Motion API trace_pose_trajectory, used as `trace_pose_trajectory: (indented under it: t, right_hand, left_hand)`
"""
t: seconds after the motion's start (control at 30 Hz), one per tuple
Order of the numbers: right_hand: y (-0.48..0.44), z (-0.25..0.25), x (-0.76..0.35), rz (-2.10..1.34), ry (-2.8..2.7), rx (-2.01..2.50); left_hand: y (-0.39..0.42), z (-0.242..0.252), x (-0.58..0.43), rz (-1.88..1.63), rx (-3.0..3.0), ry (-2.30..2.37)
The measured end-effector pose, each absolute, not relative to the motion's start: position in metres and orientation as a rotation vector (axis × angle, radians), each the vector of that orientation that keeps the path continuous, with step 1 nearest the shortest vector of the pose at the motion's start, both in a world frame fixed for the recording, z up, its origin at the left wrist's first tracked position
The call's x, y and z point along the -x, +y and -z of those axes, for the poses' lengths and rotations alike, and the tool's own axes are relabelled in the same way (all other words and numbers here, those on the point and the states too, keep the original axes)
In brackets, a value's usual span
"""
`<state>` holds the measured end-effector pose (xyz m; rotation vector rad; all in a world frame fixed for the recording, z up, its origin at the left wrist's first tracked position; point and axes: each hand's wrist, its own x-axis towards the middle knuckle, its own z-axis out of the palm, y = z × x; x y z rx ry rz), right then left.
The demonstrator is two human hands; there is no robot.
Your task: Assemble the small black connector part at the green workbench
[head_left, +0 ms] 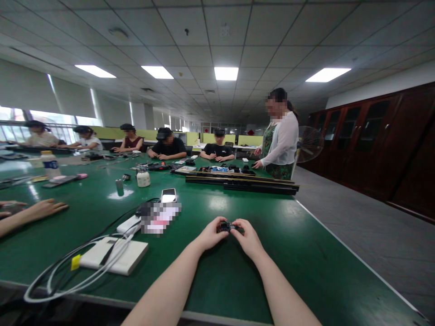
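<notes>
Over the green table (234,280) my two hands meet around a small black device part (226,226). Its kind is too small to make out. My left hand (212,233) is closed on its left side, thumb below and fingers behind. On the right, my right hand (246,234) pinches the other end, where a greyish piece (233,227) shows between the fingertips. Whether the grey piece is separate from the black part I cannot tell. Both forearms reach in from the bottom edge.
Left of my hands lie a white box (115,256) with looped cables, a phone (169,195) and a blurred sheet (161,218). Long black rails (238,181) lie ahead. A jar (143,179) and a bottle (50,164) stand further left. Another person's hand (47,208) rests at left; several people surround the table.
</notes>
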<state>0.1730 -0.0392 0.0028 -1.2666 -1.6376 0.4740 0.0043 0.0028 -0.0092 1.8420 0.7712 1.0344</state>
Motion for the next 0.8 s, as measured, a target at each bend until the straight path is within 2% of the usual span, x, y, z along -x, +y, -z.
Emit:
trace_pose_trajectory:
  t: [0.8]
  right_hand:
    - [-0.0392,-0.0088,-0.1797,-0.369,-1.422,1.419]
  left_hand:
    - [0.0038,0.0105,-0.0037,-0.998,-1.895,0.898]
